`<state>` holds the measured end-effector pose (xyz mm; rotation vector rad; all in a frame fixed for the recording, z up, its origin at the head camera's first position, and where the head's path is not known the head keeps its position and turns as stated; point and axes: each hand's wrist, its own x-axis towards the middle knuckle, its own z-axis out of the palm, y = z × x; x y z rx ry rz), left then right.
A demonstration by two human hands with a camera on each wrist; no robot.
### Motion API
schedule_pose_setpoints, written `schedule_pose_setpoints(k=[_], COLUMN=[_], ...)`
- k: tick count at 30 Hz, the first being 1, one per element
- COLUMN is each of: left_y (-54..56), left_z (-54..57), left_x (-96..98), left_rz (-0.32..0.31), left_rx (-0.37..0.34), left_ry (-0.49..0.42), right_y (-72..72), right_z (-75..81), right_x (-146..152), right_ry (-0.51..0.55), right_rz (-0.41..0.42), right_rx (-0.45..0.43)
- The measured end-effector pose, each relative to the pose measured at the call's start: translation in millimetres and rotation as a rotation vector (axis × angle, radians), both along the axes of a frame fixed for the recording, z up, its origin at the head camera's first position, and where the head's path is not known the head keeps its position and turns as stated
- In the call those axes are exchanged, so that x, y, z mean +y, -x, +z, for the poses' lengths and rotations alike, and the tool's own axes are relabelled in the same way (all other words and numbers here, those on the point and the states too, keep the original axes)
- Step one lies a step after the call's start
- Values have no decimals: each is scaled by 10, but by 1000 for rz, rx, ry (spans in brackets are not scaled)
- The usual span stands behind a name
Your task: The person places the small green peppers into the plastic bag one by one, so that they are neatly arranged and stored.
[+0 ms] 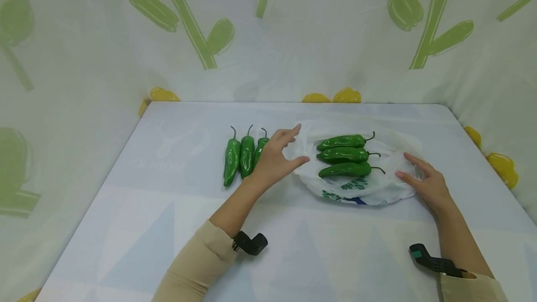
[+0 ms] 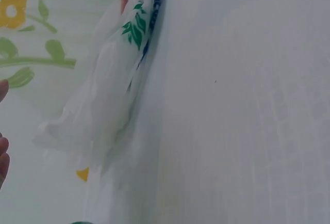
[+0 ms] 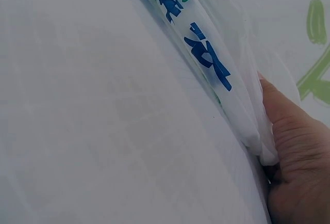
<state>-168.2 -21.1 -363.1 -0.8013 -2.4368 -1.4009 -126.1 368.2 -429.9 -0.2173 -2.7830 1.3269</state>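
Centre right in the head view, three green chili peppers (image 1: 343, 155) lie in a white plastic bag (image 1: 388, 188); the right hand (image 1: 433, 186) pinches its edge, the left hand (image 1: 275, 156) spreads wide. The right wrist view adds bold blue lettering (image 3: 217, 69).

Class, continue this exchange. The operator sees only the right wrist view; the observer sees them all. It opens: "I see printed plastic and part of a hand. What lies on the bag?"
Observer: Three green peppers lie side by side on the white bag.
Operator: Which way do their stems point?
Observer: Toward the right hand.
Operator: Are there any more?
Observer: Yes, three other peppers lie on the table, one partly hidden by the left hand.
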Motion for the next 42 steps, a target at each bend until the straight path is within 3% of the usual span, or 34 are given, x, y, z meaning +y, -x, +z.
schedule_pose_setpoints(k=[6,15,22,26,34,38,42], left_y=[-8,-90,-112,-70,23,52,75], left_z=[3,-49,-66,-122,-296,-376,-443], left_x=[-313,-794,-1076,-1193,-1375,-1398,-1392], left_rz=[95,220,296,334,391,367,345], left_rx=[56,-47,-60,-149,-465,-551,-588], left_ry=[18,-20,-71,-37,-10,-10,15], right_y=[6,3,-4,-11,-17,-8,12], right_z=[8,31,37,19,-19,-18,-9], right_x=[-7,0,3,16,20,20,14], right_ry=[2,-31,-28,-9,-1,-9,-17], right_rz=[2,0,-3,-1,-4,-3,5], right_rx=[-1,-5,3,2,-6,-10,-9])
